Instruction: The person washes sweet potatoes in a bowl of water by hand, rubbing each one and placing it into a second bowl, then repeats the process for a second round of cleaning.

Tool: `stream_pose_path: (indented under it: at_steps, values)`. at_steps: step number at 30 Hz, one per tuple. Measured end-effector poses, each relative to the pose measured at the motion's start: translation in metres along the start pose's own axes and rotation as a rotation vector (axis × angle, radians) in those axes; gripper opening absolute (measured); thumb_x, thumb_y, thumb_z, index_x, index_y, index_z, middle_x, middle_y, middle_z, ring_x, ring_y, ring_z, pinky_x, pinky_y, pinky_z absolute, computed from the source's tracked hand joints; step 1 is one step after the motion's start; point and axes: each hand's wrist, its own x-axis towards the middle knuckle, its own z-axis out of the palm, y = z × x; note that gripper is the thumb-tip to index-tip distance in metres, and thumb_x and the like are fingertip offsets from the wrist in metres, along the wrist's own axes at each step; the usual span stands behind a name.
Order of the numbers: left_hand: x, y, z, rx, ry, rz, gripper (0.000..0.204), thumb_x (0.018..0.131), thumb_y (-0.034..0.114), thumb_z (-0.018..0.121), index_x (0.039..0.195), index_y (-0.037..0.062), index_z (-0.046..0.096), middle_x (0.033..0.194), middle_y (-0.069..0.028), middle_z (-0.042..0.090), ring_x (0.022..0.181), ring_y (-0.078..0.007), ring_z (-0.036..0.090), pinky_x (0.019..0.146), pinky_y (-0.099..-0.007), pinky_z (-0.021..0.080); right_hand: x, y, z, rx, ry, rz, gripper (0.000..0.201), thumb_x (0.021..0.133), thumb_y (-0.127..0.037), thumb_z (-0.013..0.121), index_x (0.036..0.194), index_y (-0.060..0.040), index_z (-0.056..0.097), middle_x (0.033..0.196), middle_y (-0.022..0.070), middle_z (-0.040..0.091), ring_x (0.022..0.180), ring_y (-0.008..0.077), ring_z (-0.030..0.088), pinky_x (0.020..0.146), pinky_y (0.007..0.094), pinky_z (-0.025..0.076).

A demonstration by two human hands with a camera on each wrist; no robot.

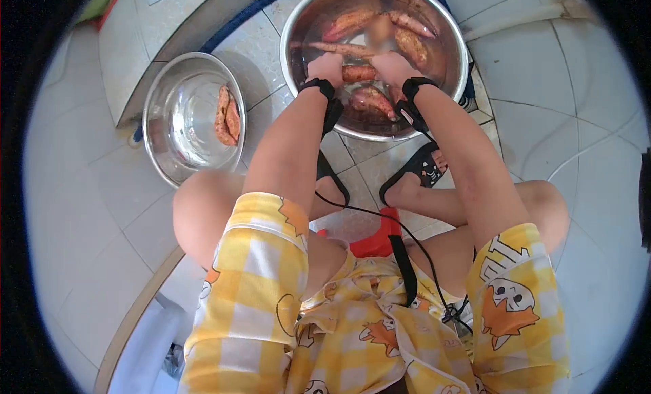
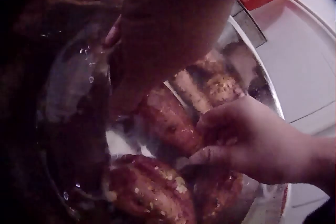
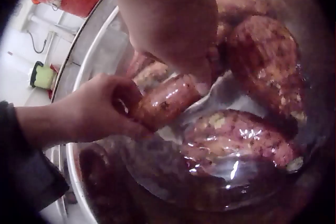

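Between both hands a reddish-brown sweet potato point(image 1: 359, 73) lies crosswise in a large metal basin point(image 1: 290, 79) of water. My left hand point(image 1: 327, 70) grips one end; in the right wrist view the left hand's point(image 3: 94, 109) thumb and fingers curl round that end of the wet root point(image 3: 165, 102). At the opposite end is my right hand point(image 1: 393, 70), its fingers bent round the root; in the left wrist view the right hand point(image 2: 252, 140) pinches it. Another sweet potato point(image 1: 371, 102) sits on the near side, and several more lie beyond the hands.
A smaller metal basin point(image 1: 150, 123) on the left holds sweet potatoes point(image 1: 222, 116) at its right side. Both basins stand on a tiled floor point(image 1: 258, 82). Sandalled feet are just below the large basin, and a black cable point(image 1: 413, 238) hangs across the lap.
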Motion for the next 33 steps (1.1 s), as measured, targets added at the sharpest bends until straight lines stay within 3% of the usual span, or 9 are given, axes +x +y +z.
stream_pose_path:
  at_steps: [5,10,15,21,24,25,33]
  values:
    - [-0.002,0.001,-0.019,0.069,-0.002,-0.015,0.049,0.054,0.025,0.077,0.097,0.0096,0.06,0.093,-0.014,0.061,0.089,-0.0287,0.06,0.071,-0.0391,0.05,-0.008,-0.004,-0.029,-0.071,0.085,-0.042,0.014,0.069,-0.008,0.058,0.081,-0.0022,0.062,0.082,0.0167,0.062,0.082,0.0291,0.06,0.07,0.0393,0.048]
    - [-0.011,0.011,-0.048,0.099,0.005,-0.06,0.051,0.05,0.024,0.08,0.095,0.0079,0.06,0.096,-0.0143,0.061,0.089,-0.0287,0.059,0.073,-0.0384,0.05,-0.011,-0.019,-0.059,-0.113,0.098,-0.012,0.014,0.071,-0.005,0.054,0.081,-0.0039,0.063,0.082,0.0147,0.063,0.082,0.0273,0.061,0.071,0.039,0.046]
    - [-0.005,0.01,-0.033,0.111,0.009,-0.074,0.05,0.048,0.021,0.08,0.091,0.0064,0.06,0.095,-0.0141,0.061,0.089,-0.0292,0.059,0.074,-0.0378,0.05,-0.017,-0.024,-0.059,-0.084,0.02,0.016,0.015,0.071,-0.004,0.052,0.081,-0.0045,0.063,0.081,0.0142,0.063,0.081,0.0272,0.061,0.071,0.0382,0.047]
    - [-0.002,0.006,0.005,0.025,0.002,-0.058,0.019,0.069,0.014,0.06,0.088,0.0078,0.061,0.095,-0.0147,0.061,0.089,-0.0309,0.059,0.073,-0.04,0.049,-0.014,-0.019,-0.016,-0.069,0.083,0.028,0.015,0.073,-0.008,0.05,0.078,-0.0057,0.064,0.08,0.0139,0.063,0.079,0.0272,0.062,0.068,0.0382,0.049]
    - [0.001,0.004,0.017,0.019,-0.058,-0.022,0.017,0.074,0.013,0.051,0.088,0.0085,0.061,0.094,-0.0154,0.061,0.089,-0.0316,0.059,0.073,-0.0411,0.048,-0.006,-0.013,0.006,-0.135,0.028,0.043,0.016,0.074,-0.009,0.049,0.078,-0.0061,0.064,0.079,0.0135,0.063,0.078,0.0269,0.062,0.067,0.0376,0.049]
    - [0.006,0.004,0.021,0.054,-0.108,-0.022,0.02,0.073,0.012,0.055,0.091,0.0079,0.062,0.098,-0.0135,0.06,0.091,-0.0275,0.059,0.075,-0.0379,0.049,-0.005,-0.013,0.01,-0.134,-0.01,0.06,0.016,0.074,-0.008,0.049,0.08,-0.0066,0.064,0.081,0.0133,0.063,0.081,0.0263,0.061,0.069,0.0363,0.048]
    - [0.012,0.009,0.029,0.083,-0.036,-0.012,0.018,0.076,0.012,0.051,0.09,0.0079,0.063,0.093,-0.0127,0.062,0.087,-0.028,0.061,0.074,-0.0378,0.049,-0.005,-0.007,0.028,-0.171,0.007,0.045,0.015,0.072,-0.008,0.052,0.08,-0.008,0.065,0.085,0.0102,0.063,0.092,0.0239,0.056,0.083,0.0357,0.04]
